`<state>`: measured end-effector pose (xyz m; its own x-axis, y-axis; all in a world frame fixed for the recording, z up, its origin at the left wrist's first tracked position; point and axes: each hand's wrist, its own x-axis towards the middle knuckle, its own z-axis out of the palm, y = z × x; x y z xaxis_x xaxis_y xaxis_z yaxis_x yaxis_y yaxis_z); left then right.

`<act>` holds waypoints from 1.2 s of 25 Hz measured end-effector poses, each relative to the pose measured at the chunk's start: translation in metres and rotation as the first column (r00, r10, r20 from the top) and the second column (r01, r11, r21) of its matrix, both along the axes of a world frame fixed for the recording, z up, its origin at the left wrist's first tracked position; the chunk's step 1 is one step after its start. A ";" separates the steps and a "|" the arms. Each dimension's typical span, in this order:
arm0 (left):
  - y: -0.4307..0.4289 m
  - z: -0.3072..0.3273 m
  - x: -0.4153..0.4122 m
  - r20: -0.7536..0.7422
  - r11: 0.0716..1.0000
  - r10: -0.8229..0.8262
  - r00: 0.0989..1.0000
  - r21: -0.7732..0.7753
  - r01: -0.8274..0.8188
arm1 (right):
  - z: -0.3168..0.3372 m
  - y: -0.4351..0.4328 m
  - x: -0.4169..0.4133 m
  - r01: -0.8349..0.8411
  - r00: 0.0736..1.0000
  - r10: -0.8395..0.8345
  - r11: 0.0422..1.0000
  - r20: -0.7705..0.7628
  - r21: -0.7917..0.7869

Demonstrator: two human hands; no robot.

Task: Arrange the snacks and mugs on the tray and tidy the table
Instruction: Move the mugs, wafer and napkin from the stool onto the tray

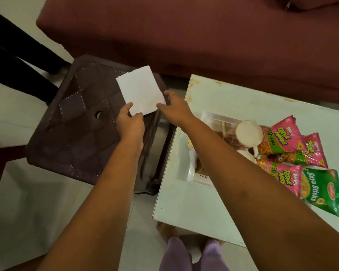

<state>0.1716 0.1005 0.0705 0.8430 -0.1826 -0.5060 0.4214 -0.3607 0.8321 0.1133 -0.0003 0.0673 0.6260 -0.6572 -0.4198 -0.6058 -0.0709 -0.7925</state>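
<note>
Both hands reach toward frame centre over a dark brown plastic stool (82, 122). A white folded napkin (141, 90) lies flat on the stool's right part, long axis running from upper left to lower right of the frame.

Left hand (130, 124): thumb and fingers pinched on the napkin's lower corner. Right hand (176, 109): fingertips on the napkin's right lower edge, fingers narrow; whether it grips or only touches, cannot tell.

White surface (223, 98) in right half of frame, just beside the stool. On it a white tray (209, 116), partly hidden by the right forearm. In the tray a floral mug (241, 135) lies tipped, mouth facing the camera. A second mug shows only as a pale rim below it.

Snack packets at right edge of tray, overlapping: three pink packets (282, 135), long axes slanting from upper right to lower left; one green Soya Sticks packet (321, 192) at lower right, long axis roughly vertical in frame.

Maroon sofa (184, 36) across the top.
</note>
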 end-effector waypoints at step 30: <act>-0.029 0.007 -0.128 -0.005 0.851 -0.525 0.851 0.014 0.525 | 0.020 0.012 -0.168 0.345 0.914 -0.383 0.908 -0.132 -0.239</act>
<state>0.0440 0.0719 0.0772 0.6230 -0.5909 -0.5125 0.1664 -0.5401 0.8250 -0.0551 0.0113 0.0871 0.2568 -0.9085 -0.3297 -0.7457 0.0308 -0.6655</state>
